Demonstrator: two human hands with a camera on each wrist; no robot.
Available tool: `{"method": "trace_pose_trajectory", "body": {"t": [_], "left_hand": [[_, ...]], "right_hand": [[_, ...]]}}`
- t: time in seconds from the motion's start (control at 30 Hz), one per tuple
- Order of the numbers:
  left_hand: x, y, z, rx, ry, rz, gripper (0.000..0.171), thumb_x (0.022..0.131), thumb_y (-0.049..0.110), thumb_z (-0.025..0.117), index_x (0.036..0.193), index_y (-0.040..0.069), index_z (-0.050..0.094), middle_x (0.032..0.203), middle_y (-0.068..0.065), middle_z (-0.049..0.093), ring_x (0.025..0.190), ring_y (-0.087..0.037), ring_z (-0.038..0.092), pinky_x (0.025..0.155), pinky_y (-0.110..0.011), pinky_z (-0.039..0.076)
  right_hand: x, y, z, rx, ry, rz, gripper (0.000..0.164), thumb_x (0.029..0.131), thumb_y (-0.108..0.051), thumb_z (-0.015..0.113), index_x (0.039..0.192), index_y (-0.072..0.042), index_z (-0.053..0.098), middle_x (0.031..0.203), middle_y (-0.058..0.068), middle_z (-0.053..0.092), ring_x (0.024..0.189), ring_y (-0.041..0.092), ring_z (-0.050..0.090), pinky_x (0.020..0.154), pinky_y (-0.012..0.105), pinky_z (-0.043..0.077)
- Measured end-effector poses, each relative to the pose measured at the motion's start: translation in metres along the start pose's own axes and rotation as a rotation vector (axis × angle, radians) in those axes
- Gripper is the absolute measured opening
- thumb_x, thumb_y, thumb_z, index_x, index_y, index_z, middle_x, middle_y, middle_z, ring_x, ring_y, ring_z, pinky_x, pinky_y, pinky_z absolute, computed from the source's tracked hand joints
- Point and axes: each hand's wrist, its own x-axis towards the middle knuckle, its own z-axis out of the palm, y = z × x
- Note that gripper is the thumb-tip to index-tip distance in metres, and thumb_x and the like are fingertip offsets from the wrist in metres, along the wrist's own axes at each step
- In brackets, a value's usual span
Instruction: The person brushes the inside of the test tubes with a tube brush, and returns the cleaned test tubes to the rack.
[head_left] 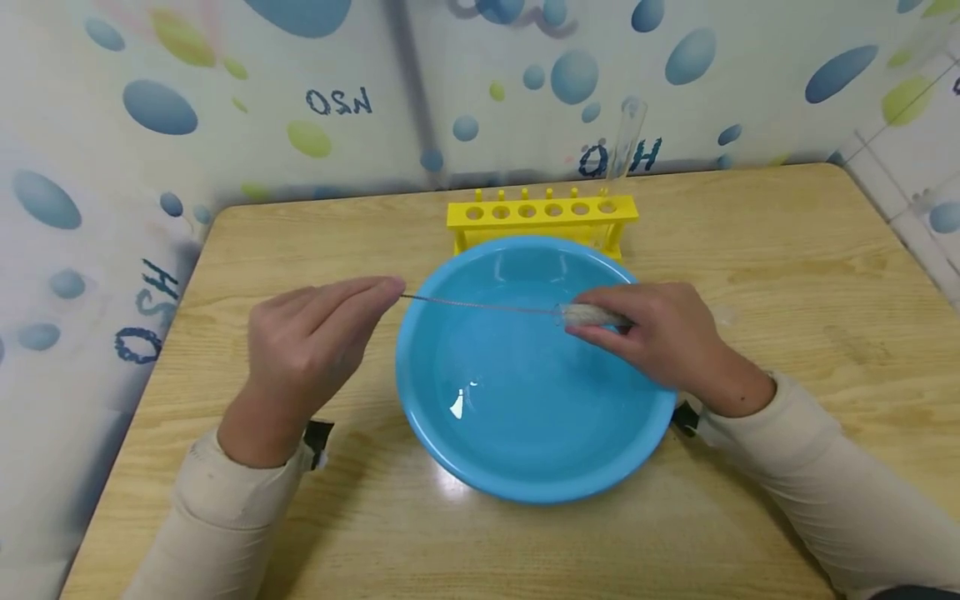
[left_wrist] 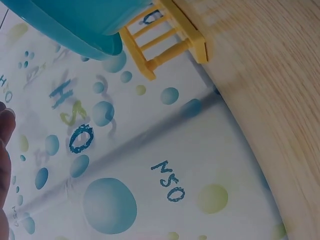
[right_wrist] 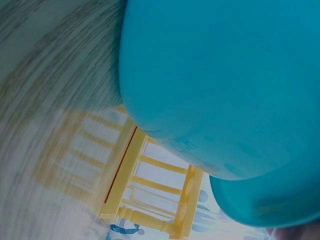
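Note:
Over the blue basin (head_left: 525, 392), my right hand (head_left: 663, 333) grips a glass test tube (head_left: 559, 315) lying roughly level. The pale bristles of a test tube brush (head_left: 480, 306) show inside the tube, and its thin twisted wire runs out of the mouth to the left. My left hand (head_left: 311, 342) pinches the wire's far end between thumb and fingertips, just left of the basin rim. Water seems to fill part of the basin. Only some fingertips (left_wrist: 6, 125) show in the left wrist view. The right palm hides the tube's closed end.
Behind the basin stands a yellow test tube rack (head_left: 540, 212), with another clear test tube (head_left: 626, 142) upright in its rightmost hole. Everything rests on a wooden table (head_left: 780, 275) against a patterned wall (head_left: 420, 75). The basin's near edge lies between both forearms.

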Motion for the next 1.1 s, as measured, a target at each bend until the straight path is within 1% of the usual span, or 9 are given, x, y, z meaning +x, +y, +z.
{"method": "trace_pose_trajectory", "body": {"t": [0.1, 0.23, 0.37, 0.43, 0.5, 0.67, 0.77, 0.9, 1.1], "left_hand": [[0.0009, -0.0003, -0.0004, -0.023, -0.025, -0.01, 0.018, 0.085, -0.003, 0.075, 0.104, -0.001, 0.075, 0.093, -0.016, 0.077, 0.071, -0.032, 0.075, 0.054, -0.042, 0.057], [0.0017, -0.0012, -0.0022, -0.04, -0.058, -0.024, 0.016, 0.088, 0.001, 0.073, 0.103, -0.002, 0.074, 0.092, -0.016, 0.077, 0.072, -0.032, 0.075, 0.056, -0.041, 0.058], [0.0021, -0.0002, -0.0048, -0.04, -0.07, -0.01, 0.016, 0.089, 0.004, 0.073, 0.104, -0.002, 0.075, 0.093, -0.016, 0.077, 0.074, -0.032, 0.075, 0.058, -0.043, 0.059], [0.0025, 0.0003, -0.0061, -0.025, -0.078, 0.003, 0.017, 0.089, 0.004, 0.074, 0.105, -0.001, 0.075, 0.093, -0.016, 0.077, 0.075, -0.032, 0.076, 0.058, -0.043, 0.059], [0.0028, 0.0002, -0.007, -0.003, -0.089, 0.012, 0.017, 0.091, 0.006, 0.072, 0.107, 0.0, 0.074, 0.093, -0.015, 0.077, 0.075, -0.032, 0.075, 0.058, -0.043, 0.059], [0.0027, -0.0015, -0.0078, 0.073, -0.154, 0.029, 0.021, 0.099, 0.015, 0.063, 0.11, 0.0, 0.072, 0.095, -0.016, 0.077, 0.076, -0.032, 0.076, 0.058, -0.042, 0.059], [0.0017, -0.0021, -0.008, 0.099, -0.188, 0.041, 0.025, 0.101, 0.017, 0.059, 0.115, 0.0, 0.071, 0.096, -0.018, 0.077, 0.076, -0.033, 0.076, 0.057, -0.041, 0.059], [0.0011, -0.0031, -0.0078, 0.102, -0.171, 0.044, 0.027, 0.1, 0.017, 0.06, 0.12, 0.002, 0.071, 0.095, -0.017, 0.077, 0.072, -0.033, 0.075, 0.052, -0.038, 0.056], [0.0009, -0.0037, -0.0076, 0.077, -0.112, 0.041, 0.028, 0.101, 0.022, 0.06, 0.115, 0.003, 0.073, 0.088, -0.016, 0.077, 0.066, -0.031, 0.074, 0.049, -0.039, 0.054]], "right_hand": [[-0.0005, 0.0005, 0.0001, 0.005, 0.007, -0.007, 0.027, 0.085, -0.026, 0.08, 0.11, -0.017, 0.077, 0.091, -0.003, 0.077, 0.059, 0.003, 0.055, 0.055, 0.023, 0.046], [-0.0002, 0.0009, -0.0004, 0.008, 0.02, -0.013, 0.027, 0.084, -0.026, 0.081, 0.109, -0.016, 0.077, 0.091, -0.003, 0.077, 0.061, 0.003, 0.058, 0.056, 0.024, 0.047], [-0.0004, 0.0006, -0.0005, 0.012, 0.016, -0.006, 0.026, 0.084, -0.026, 0.081, 0.109, -0.016, 0.077, 0.092, -0.002, 0.078, 0.062, 0.004, 0.06, 0.057, 0.024, 0.048], [-0.0008, 0.0008, -0.0005, 0.013, 0.015, -0.006, 0.026, 0.084, -0.026, 0.081, 0.108, -0.016, 0.077, 0.091, -0.003, 0.077, 0.062, 0.003, 0.06, 0.056, 0.023, 0.048], [-0.0009, 0.001, -0.0007, 0.01, 0.018, -0.007, 0.025, 0.084, -0.026, 0.081, 0.107, -0.017, 0.078, 0.09, -0.003, 0.077, 0.061, 0.003, 0.059, 0.056, 0.023, 0.048], [-0.001, 0.0011, -0.0006, 0.0, 0.023, -0.008, 0.026, 0.084, -0.027, 0.082, 0.107, -0.017, 0.078, 0.09, -0.004, 0.077, 0.06, 0.002, 0.057, 0.054, 0.023, 0.045], [-0.0016, 0.0012, 0.0004, 0.001, 0.019, -0.004, 0.026, 0.084, -0.027, 0.082, 0.107, -0.017, 0.078, 0.089, -0.004, 0.077, 0.059, 0.002, 0.056, 0.054, 0.022, 0.044], [-0.0014, 0.0012, 0.0006, 0.002, 0.018, -0.006, 0.026, 0.084, -0.027, 0.081, 0.108, -0.016, 0.078, 0.09, -0.003, 0.077, 0.06, 0.003, 0.056, 0.054, 0.022, 0.045], [-0.0006, 0.0012, 0.0008, 0.015, 0.025, -0.006, 0.025, 0.084, -0.026, 0.081, 0.107, -0.017, 0.078, 0.089, -0.004, 0.077, 0.06, 0.002, 0.056, 0.054, 0.022, 0.045]]}}
